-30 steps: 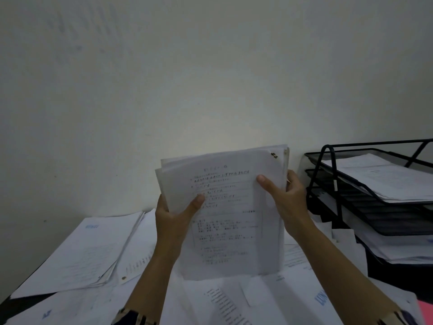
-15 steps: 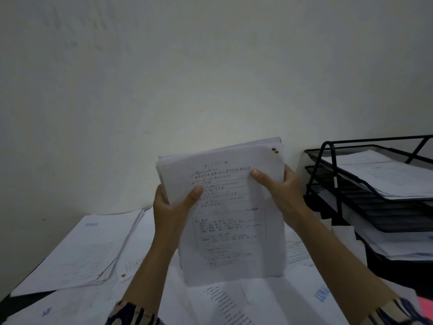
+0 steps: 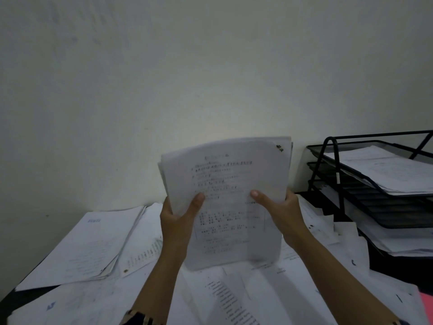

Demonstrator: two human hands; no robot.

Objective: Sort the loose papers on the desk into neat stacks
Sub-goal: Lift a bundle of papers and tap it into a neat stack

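I hold a bundle of printed white sheets (image 3: pixel 232 184) upright above the desk, its bottom edge near the papers below. My left hand (image 3: pixel 177 221) grips its left edge with the thumb on the front page. My right hand (image 3: pixel 281 212) grips the right edge the same way. The top sheets are almost flush, with a dark staple mark at the top right corner. Loose papers (image 3: pixel 234 296) cover the desk below, overlapping at odd angles.
A squared pile of sheets (image 3: pixel 89 247) lies at the left, near the desk's dark left edge. A black wire letter tray (image 3: pixel 332 184) with three tiers, holding papers, stands at the right. Something pink (image 3: pixel 426 306) shows at the lower right. The pale wall stands close behind.
My hands have slid lower on the bundle, which has dropped slightly toward the desk. Its top edges look more even than a second ago.
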